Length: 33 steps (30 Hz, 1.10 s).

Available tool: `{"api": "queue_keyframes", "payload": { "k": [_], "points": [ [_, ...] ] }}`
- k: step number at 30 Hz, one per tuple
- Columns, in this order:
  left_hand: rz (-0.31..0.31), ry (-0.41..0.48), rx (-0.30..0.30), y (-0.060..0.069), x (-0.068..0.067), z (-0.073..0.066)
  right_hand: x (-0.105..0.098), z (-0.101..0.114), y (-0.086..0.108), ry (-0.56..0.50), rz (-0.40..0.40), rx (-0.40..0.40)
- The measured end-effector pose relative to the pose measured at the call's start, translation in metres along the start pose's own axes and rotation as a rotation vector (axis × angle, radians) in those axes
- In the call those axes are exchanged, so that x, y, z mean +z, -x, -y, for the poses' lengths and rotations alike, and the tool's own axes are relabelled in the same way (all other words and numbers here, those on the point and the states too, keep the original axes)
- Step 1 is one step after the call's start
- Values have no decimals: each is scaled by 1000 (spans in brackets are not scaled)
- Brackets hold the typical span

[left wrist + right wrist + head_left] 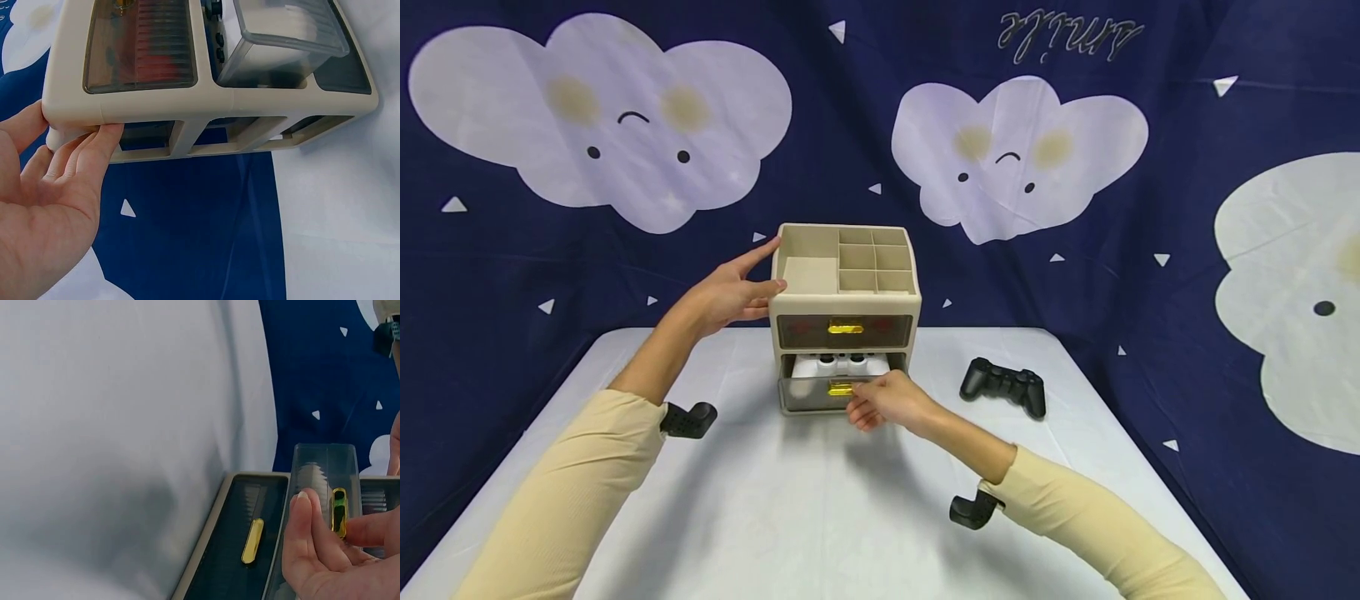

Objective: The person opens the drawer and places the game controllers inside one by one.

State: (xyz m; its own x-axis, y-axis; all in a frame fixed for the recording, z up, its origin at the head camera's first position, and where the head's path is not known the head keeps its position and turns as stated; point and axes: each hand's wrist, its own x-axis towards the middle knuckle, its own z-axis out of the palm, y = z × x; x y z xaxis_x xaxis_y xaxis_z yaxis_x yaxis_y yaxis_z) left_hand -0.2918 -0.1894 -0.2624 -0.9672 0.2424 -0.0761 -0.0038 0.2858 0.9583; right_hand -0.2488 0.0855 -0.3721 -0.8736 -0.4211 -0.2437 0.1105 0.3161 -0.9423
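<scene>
A cream desktop organizer [844, 305] stands at the table's far side. One grey see-through drawer [294, 45] is pulled partway out, and a white game controller [842, 365] with black thumbsticks lies inside. My right hand [891, 402] pinches that drawer's gold handle [339, 512] between thumb and fingers. Spread over the organizer's upper left edge, my left hand [728, 297] rests its thumb and index finger at the top rim and other fingers against the side. Above the pulled drawer, the upper drawer [805, 332] is closed, with something reddish visible in it.
A black game controller [1003, 388] lies on the white table [760, 508], right of the organizer. Another closed drawer [219, 575] sits below the pulled one. Open compartments [874, 257] divide the organizer's top. A dark blue cloud-print cloth [842, 167] hangs close behind.
</scene>
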Motion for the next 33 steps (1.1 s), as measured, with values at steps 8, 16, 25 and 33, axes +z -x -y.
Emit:
{"api": "queue_keyframes", "payload": {
  "k": [8,16,25,33],
  "points": [
    [2,-4,-1,0,-1,1,-1,1,-11,38,-33,-7],
    [3,-20,2,1,-2,1,-5,4,-18,34,-26,-7],
    [0,-22,6,2,-1,0,-6,5,-25,58,-59,-29],
    [1,-10,6,1,-1,0,-9,5,-32,42,-79,-29]
  ]
}}
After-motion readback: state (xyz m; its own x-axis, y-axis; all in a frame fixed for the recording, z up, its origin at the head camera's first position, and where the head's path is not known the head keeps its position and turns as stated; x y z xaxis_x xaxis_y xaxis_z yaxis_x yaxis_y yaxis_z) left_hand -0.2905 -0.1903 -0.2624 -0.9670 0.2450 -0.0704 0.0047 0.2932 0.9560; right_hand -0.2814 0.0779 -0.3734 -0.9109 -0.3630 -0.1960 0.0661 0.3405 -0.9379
